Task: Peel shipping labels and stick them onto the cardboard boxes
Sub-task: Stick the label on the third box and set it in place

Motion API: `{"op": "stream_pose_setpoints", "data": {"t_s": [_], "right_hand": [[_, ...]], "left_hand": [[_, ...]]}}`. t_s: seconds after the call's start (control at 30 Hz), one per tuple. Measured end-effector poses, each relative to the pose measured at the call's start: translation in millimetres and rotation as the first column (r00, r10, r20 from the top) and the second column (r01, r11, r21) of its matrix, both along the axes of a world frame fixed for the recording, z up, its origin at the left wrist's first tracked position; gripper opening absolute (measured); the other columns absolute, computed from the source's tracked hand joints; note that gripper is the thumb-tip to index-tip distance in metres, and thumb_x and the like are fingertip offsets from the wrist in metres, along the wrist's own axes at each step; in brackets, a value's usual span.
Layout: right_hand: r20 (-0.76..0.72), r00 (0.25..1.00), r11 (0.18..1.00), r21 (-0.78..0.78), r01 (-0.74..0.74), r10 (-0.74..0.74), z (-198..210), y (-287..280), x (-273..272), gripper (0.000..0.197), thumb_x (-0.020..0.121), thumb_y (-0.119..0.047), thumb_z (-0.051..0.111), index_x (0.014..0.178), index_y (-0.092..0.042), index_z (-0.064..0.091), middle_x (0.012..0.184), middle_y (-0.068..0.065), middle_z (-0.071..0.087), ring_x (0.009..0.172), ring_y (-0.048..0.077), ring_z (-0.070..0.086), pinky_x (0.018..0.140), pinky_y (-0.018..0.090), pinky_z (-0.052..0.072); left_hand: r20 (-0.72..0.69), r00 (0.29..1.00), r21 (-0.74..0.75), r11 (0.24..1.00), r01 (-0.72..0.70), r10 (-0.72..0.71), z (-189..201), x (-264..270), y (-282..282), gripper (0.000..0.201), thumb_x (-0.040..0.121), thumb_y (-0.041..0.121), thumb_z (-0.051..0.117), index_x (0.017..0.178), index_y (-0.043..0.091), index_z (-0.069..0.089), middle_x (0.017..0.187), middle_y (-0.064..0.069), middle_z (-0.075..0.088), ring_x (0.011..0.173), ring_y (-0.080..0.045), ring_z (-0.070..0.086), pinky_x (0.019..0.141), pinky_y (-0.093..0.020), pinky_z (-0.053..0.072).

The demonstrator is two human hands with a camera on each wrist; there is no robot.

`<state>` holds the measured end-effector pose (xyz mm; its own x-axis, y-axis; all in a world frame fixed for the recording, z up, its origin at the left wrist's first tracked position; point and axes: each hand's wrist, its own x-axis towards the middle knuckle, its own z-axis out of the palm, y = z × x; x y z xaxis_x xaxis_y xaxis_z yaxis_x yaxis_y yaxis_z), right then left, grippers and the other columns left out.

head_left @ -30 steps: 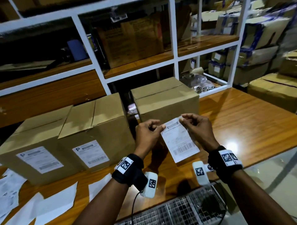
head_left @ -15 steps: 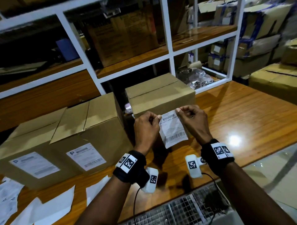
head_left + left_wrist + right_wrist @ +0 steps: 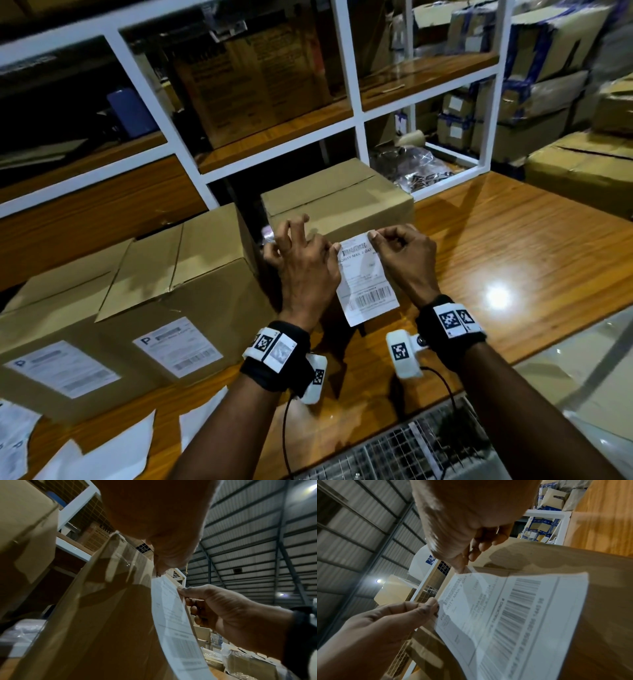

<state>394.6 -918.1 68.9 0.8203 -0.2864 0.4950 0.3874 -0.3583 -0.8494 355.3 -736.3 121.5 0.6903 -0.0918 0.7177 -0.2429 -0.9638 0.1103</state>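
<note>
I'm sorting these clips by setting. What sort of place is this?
Most likely a warehouse packing or shipping station: labelled cardboard boxes stand on a wooden bench, white shelving holds more cartons, taped parcels are stacked behind, and a ribbed metal roof spans overhead.

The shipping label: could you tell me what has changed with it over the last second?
Both hands carried the label forward, up against the front of the unlabelled box. The left hand and right hand still pinch its top corners. The two labelled boxes stayed put.
</note>
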Motion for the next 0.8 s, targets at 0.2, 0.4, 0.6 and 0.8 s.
{"op": "stream_pose_setpoints", "data": {"t_s": [0.2,0.4,0.6,0.8], "right_hand": [[0.048,0.995,0.984,-0.155,0.090,-0.084,-8,4,8,0.021,0.090,-0.048,0.069,0.088,-0.028,0.070,0.091,-0.004,0.064,0.090,0.016,0.055,0.069,0.023,0.042],[0.067,0.986,0.960,-0.228,0.163,-0.152,-11,10,9,0.019,0.093,-0.042,0.071,0.087,-0.024,0.067,0.092,-0.005,0.058,0.092,0.017,0.050,0.077,0.030,0.038],[0.117,0.975,0.939,-0.267,0.214,-0.189,-10,13,9,0.019,0.093,-0.036,0.074,0.088,-0.017,0.069,0.093,0.006,0.063,0.092,0.020,0.049,0.079,0.031,0.037],[0.167,0.962,0.918,-0.302,0.257,-0.215,-14,15,12,0.020,0.095,-0.037,0.070,0.088,-0.018,0.065,0.094,0.005,0.062,0.091,0.015,0.043,0.081,0.030,0.033]], "left_hand": [[-0.078,0.994,-0.044,0.996,0.079,-0.082,-7,12,10,0.016,0.088,0.037,0.072,0.085,0.021,0.071,0.152,-0.003,0.047,0.153,-0.023,0.019,0.118,-0.056,0.012],[-0.087,0.988,-0.106,0.987,0.120,-0.129,-10,16,13,0.013,0.090,0.032,0.072,0.088,0.020,0.068,0.142,-0.004,0.058,0.145,-0.023,0.039,0.118,-0.060,0.017],[-0.048,0.986,-0.133,0.979,0.154,-0.162,-11,16,16,0.012,0.089,0.030,0.074,0.086,0.021,0.067,0.134,-0.001,0.063,0.132,-0.019,0.053,0.111,-0.062,0.026],[0.001,0.984,-0.140,0.974,0.176,-0.178,-13,20,20,0.015,0.085,0.028,0.079,0.081,0.020,0.067,0.129,-0.001,0.068,0.127,-0.019,0.058,0.110,-0.055,0.029]]}}
